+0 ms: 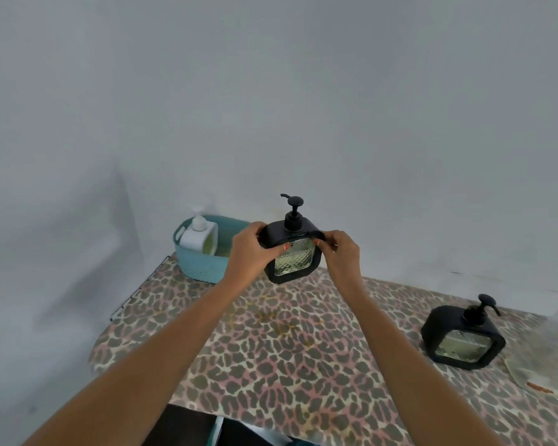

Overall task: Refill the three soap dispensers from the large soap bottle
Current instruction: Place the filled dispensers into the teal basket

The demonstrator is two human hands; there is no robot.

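Note:
A black soap dispenser (pixel 294 262) with a patterned glass window and a black pump is held up above the far part of the table. My left hand (pixel 252 254) grips its left side, and my right hand (pixel 340 254) pinches its upper right corner. A second black dispenser (pixel 463 339) stands on the table at the right, apart from both hands. A white pump dispenser (pixel 198 235) with pale yellow-green liquid sits in a teal basket (pixel 200 268) at the back left. No large soap bottle is in view.
The table wears a leopard-print cloth (pixel 303 365) and stands against a plain grey wall. A metal rail (pixel 139 286) runs along its left edge. A clear plastic sheet (pixel 535 365) lies at the right edge. Dark and teal things (pixel 226 429) show at the bottom.

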